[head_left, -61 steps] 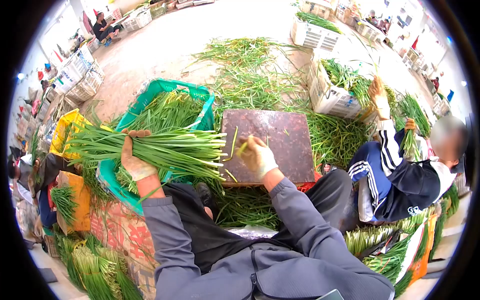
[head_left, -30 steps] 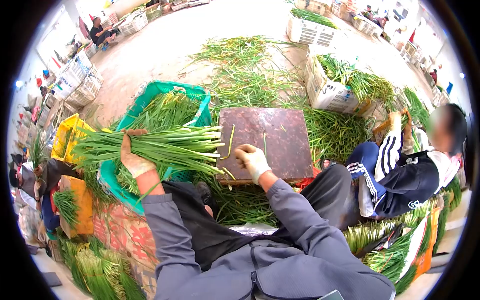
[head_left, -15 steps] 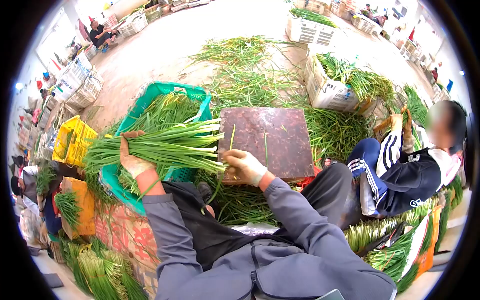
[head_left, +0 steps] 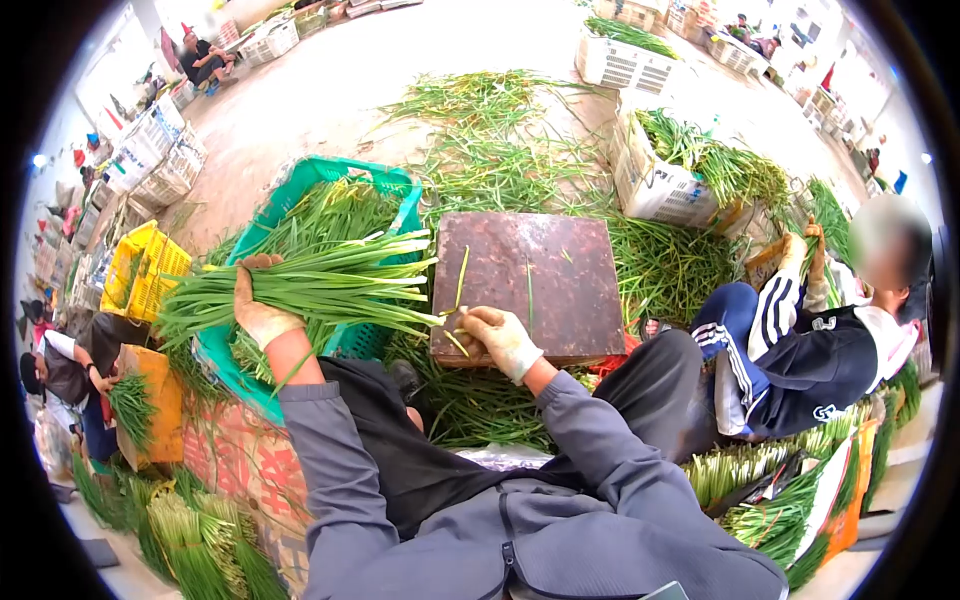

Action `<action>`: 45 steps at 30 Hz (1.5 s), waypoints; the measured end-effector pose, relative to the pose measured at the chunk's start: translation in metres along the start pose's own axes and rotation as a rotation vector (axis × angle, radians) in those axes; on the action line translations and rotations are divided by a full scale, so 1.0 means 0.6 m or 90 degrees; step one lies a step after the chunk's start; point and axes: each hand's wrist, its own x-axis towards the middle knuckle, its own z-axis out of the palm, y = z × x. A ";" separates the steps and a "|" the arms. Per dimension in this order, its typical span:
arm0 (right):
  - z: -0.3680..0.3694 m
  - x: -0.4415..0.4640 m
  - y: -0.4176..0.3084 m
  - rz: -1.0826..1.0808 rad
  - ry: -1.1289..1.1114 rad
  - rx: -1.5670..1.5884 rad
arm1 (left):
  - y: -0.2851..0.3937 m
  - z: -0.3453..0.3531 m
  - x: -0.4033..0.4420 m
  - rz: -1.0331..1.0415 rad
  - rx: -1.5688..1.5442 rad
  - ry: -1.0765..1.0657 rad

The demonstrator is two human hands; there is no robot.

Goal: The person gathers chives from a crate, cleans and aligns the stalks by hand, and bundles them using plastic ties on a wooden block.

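My left hand (head_left: 262,312) is wrapped round a bunch of garlic chives (head_left: 340,282), held level with its pale stem ends to the right. A green plastic crate (head_left: 408,205) heaped with more chives lies beneath the bunch. My right hand (head_left: 497,340), in a pale glove, is closed in a pinch by the lower stem ends. A short chive stalk (head_left: 456,343) sticks out at its fingertips. Behind that hand is a dark, stained board (head_left: 570,300) with a few loose strands on it.
Loose chives (head_left: 500,160) litter the floor beyond the board. White crates (head_left: 650,190) of chives stand at the far right. A co-worker (head_left: 820,340) sits on my right, near bundled chives (head_left: 800,510). A yellow crate (head_left: 150,275) and another person (head_left: 70,370) are at left.
My right hand has moved slightly right, away from the bunch. The long strand that hung below it is gone from there. The left hand keeps its hold on the chives.
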 end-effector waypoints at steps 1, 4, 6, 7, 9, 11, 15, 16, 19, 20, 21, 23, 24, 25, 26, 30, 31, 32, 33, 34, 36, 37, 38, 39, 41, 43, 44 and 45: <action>-0.001 0.000 0.002 -0.063 0.042 -0.008 | -0.003 -0.001 0.008 0.017 -0.022 0.043; 0.028 -0.005 -0.014 -0.189 0.018 0.008 | -0.003 -0.003 0.003 -0.034 -0.003 0.040; 0.028 0.012 -0.001 -0.127 -0.017 0.037 | -0.010 0.004 0.003 -0.006 -0.023 0.055; 0.024 0.011 0.000 -0.111 0.020 0.019 | -0.009 0.004 0.002 -0.011 -0.010 0.058; -0.005 0.022 0.030 -0.104 0.104 -0.045 | -0.010 -0.004 0.006 -0.016 0.003 0.049; -0.058 0.033 0.069 -0.077 0.159 -0.092 | -0.011 -0.006 0.014 -0.011 -0.010 0.081; -0.082 0.023 0.078 -0.078 0.173 -0.166 | -0.005 -0.004 0.019 -0.020 0.011 0.130; -0.062 0.015 0.063 -0.071 0.174 -0.164 | -0.005 -0.010 0.017 -0.024 0.028 0.149; 0.004 0.031 0.005 -0.300 0.137 -0.365 | -0.018 -0.009 0.014 -0.033 0.006 0.103; 0.020 0.037 -0.007 -0.342 0.126 -0.461 | -0.021 -0.007 0.013 -0.032 0.043 0.126; 0.037 0.041 -0.018 -0.347 0.115 -0.505 | -0.020 -0.008 0.008 -0.060 0.072 0.059; 0.049 0.045 -0.027 -0.296 0.038 -0.486 | -0.028 -0.005 0.007 -0.040 0.079 0.088; 0.048 0.052 -0.018 -0.300 0.015 -0.461 | -0.032 0.001 0.004 -0.021 0.086 0.121; 0.043 0.054 -0.007 -0.290 0.040 -0.411 | -0.028 0.011 -0.001 -0.024 0.074 0.152; 0.032 0.052 0.004 -0.278 0.064 -0.361 | -0.025 0.008 0.000 -0.020 0.073 0.158; -0.048 0.026 0.054 -0.026 0.113 -0.414 | -0.006 -0.016 0.014 -0.025 0.030 0.115; -0.097 0.043 0.127 -0.001 0.019 -0.656 | -0.001 -0.022 0.021 -0.022 0.002 0.107; -0.142 0.057 0.185 0.027 -0.083 -0.897 | 0.001 -0.027 0.026 -0.020 -0.028 0.099; -0.141 0.019 0.158 0.124 -0.164 -0.968 | 0.003 -0.031 0.026 -0.019 -0.020 0.064; -0.125 -0.019 0.121 0.221 -0.247 -1.032 | 0.002 -0.026 0.027 -0.021 -0.020 0.063; -0.110 -0.014 0.106 0.130 0.006 -0.912 | 0.000 -0.017 0.020 -0.019 0.008 0.138; -0.099 -0.005 0.096 0.018 0.094 -0.804 | 0.000 -0.016 0.016 -0.028 0.004 0.106; -0.082 0.009 0.085 -0.073 0.151 -0.725 | -0.003 -0.012 0.014 -0.027 0.004 0.104; -0.065 0.017 0.071 -0.211 0.155 -0.620 | -0.007 -0.005 0.009 -0.022 0.016 0.123; -0.014 0.036 0.062 -0.236 0.087 -0.395 | -0.011 -0.002 0.005 -0.042 0.076 0.111; 0.010 0.027 0.034 -0.173 -0.022 -0.164 | -0.020 0.002 0.007 -0.048 0.058 0.119; 0.017 0.019 0.021 -0.088 -0.057 -0.154 | -0.022 0.001 0.007 -0.053 0.044 0.134; -0.003 0.037 0.036 -0.056 -0.111 -0.275 | -0.021 0.001 0.007 -0.048 0.054 0.138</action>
